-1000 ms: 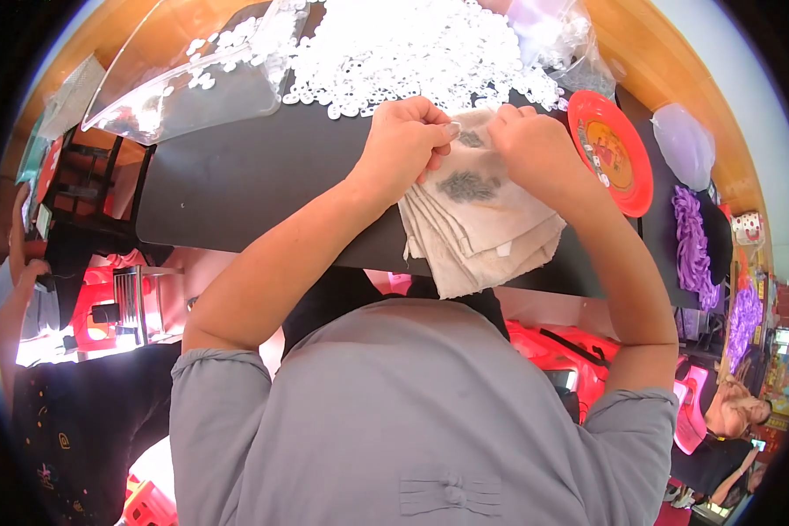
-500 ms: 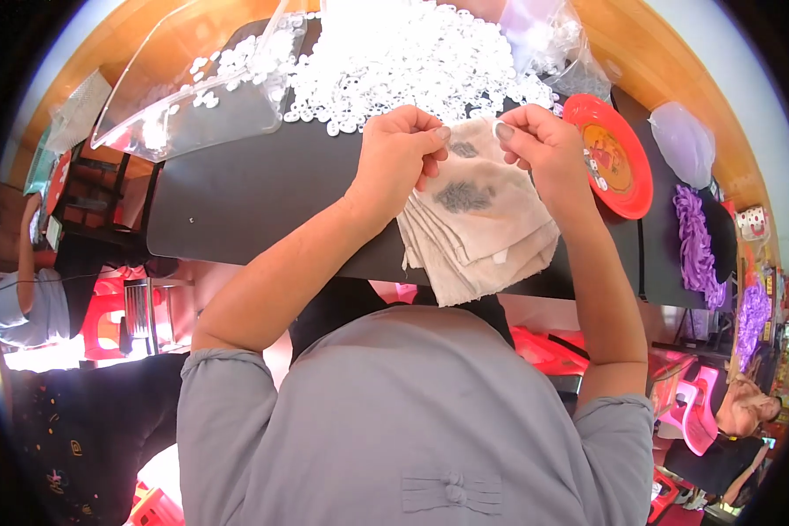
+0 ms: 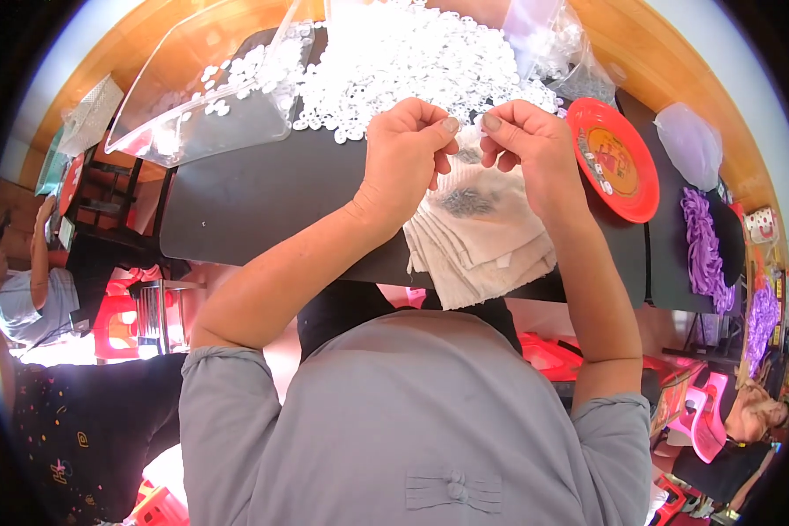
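Note:
My left hand [image 3: 412, 158] and my right hand [image 3: 530, 149] are close together over a folded beige cloth [image 3: 478, 254], thumbs pinched against the fingers. Whatever sits in either pinch is too small or too hidden to make out. On the cloth lies a patch of tiny dark grey bits [image 3: 467, 202], with a second patch partly covered by my hands. Just beyond my fingertips spreads a large heap of small white ring-shaped plastic pieces [image 3: 412, 66].
To the right, a red plate [image 3: 647, 188] carries a few small pieces. A clear plastic bin [image 3: 210, 145] with white pieces stands on the dark table [image 3: 254, 202] at left. Purple cords [image 3: 703, 250] and a translucent bag [image 3: 688, 145] lie far right. Other people are at both sides.
My right hand has moved left toward my left hand, so the fingertips are closer. The white piece seen at my right fingers before is now hidden.

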A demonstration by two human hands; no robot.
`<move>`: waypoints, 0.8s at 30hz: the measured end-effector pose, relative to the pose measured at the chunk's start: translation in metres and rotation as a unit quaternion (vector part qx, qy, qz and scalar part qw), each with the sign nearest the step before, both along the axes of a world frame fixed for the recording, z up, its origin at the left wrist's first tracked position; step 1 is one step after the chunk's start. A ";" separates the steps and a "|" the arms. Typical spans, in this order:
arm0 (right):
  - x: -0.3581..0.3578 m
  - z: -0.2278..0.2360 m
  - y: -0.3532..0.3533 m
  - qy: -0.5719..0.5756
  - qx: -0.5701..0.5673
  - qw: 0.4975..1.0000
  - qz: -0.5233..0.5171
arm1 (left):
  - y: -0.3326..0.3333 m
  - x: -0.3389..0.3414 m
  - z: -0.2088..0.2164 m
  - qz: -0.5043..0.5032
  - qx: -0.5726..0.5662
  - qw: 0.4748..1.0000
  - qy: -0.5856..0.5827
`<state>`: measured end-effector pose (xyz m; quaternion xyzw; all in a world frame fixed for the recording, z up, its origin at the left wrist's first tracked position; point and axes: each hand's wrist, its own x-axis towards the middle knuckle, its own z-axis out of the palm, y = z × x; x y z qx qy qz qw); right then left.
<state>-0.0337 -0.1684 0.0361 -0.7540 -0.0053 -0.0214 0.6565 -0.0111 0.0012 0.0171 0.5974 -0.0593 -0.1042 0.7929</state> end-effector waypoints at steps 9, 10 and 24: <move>-0.001 -0.002 0.004 -0.012 -0.008 1.000 -0.001 | -0.003 -0.004 0.004 -0.012 -0.004 1.000 0.003; -0.001 -0.003 0.004 -0.021 0.002 1.000 -0.012 | -0.003 -0.004 0.005 -0.012 -0.001 1.000 0.002; -0.004 -0.004 0.003 -0.043 0.028 0.998 -0.030 | -0.005 -0.003 0.005 -0.017 0.009 1.000 -0.023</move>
